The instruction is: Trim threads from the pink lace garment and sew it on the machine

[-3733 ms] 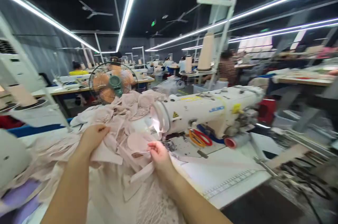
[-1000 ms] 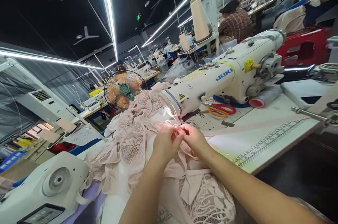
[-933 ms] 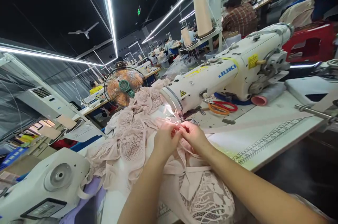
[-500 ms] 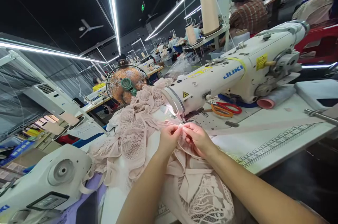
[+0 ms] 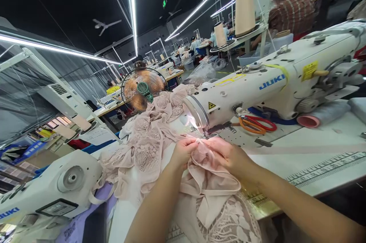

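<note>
On the white table (image 5: 314,136) I see my left hand (image 5: 183,153) and right hand (image 5: 228,155) pinching pink fabric (image 5: 206,174) closed at 12 o'clock, just under the machine (image 5: 257,86), probably to align its edge by the needle.

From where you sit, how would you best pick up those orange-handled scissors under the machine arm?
Probably by the handle loops of the scissors, coming from the front. They lie flat on the table with the loops in the open, while the sewing machine arm overhangs from behind.
</note>
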Action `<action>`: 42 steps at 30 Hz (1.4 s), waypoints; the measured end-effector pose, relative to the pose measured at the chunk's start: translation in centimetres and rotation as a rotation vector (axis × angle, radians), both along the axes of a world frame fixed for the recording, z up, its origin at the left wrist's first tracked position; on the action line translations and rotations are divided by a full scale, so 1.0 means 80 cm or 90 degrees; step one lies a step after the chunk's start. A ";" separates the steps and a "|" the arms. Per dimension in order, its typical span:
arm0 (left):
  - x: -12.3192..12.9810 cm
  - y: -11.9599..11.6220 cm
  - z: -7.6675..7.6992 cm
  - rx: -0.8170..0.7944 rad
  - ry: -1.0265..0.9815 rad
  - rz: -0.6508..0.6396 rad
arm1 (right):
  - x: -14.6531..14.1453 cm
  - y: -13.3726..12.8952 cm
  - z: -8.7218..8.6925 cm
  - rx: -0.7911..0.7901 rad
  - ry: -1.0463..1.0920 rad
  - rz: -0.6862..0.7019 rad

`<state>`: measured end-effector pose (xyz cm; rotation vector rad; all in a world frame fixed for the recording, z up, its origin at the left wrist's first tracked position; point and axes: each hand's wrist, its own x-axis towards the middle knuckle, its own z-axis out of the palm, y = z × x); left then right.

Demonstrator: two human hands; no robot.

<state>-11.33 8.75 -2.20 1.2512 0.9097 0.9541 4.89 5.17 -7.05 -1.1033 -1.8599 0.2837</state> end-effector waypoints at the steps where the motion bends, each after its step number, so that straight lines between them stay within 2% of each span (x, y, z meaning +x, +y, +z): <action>1: 0.000 0.001 -0.001 -0.011 -0.008 -0.004 | 0.003 0.002 -0.002 0.010 -0.046 0.021; 4: -0.001 0.004 -0.006 -0.024 -0.021 -0.003 | 0.007 0.004 -0.013 0.022 -0.093 0.046; 12: 0.001 0.006 -0.014 0.016 0.011 0.009 | 0.003 0.010 -0.039 0.041 -0.082 0.057; 18: 0.001 0.009 -0.018 0.029 0.031 -0.028 | 0.002 0.013 -0.038 0.000 -0.066 0.060; 29: -0.001 0.015 -0.025 0.039 0.036 -0.008 | 0.003 0.012 -0.038 -0.029 -0.045 0.077; 35: -0.001 0.014 -0.025 0.018 0.025 -0.035 | 0.004 0.011 -0.031 -0.071 -0.025 0.076; 42: -0.001 0.013 -0.025 0.021 0.035 -0.013 | 0.007 0.015 -0.038 -0.056 -0.030 0.083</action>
